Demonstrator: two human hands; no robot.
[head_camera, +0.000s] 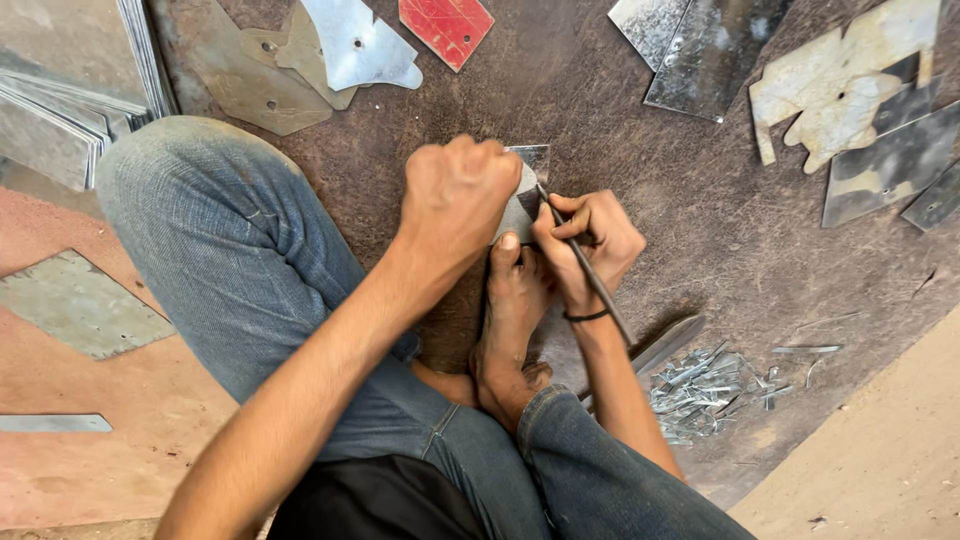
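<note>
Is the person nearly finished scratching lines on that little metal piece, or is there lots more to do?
Done, it seems: cut shapes lie on the floor, and metal offcuts are piled by the knee. In hand: the left hand presses a small metal sheet down, a foot helps, and the right hand marks it with a thin scriber. Left: stacked sheets wait nearby; how many remain is unclear.

free: bare dark floor (640, 150) beyond both hands – open to the far side | left: raised knee (200, 230) blocks | near: bare foot (510, 330) just under the hands | right: scrap shavings (705, 385) and flat bar (665, 345) – low clutter | far: metal sheets (700, 45) well apart
</note>
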